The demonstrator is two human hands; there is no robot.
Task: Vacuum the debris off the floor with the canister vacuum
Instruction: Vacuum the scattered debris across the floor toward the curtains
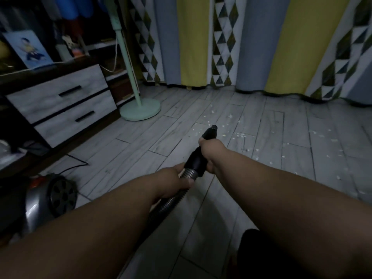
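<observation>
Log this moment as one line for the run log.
left hand: grips hose | right hand: grips nozzle | nozzle: points toward debris on floor | canister vacuum: on floor at left

Home bedroom: curtains [261, 43], drawers [60, 103], fan stand [138, 109]

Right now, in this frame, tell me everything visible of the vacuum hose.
The vacuum hose is black, ribbed and flexible, plastic-looking, with a greyer ribbed stretch entering a smooth rigid black cuff that narrows to a small tip. It runs from bottom centre forward, aimed at pale debris on the floor. The left hand grips the ribbed part; the right hand grips the cuff. Whether the tip touches the floor is unclear.
</observation>
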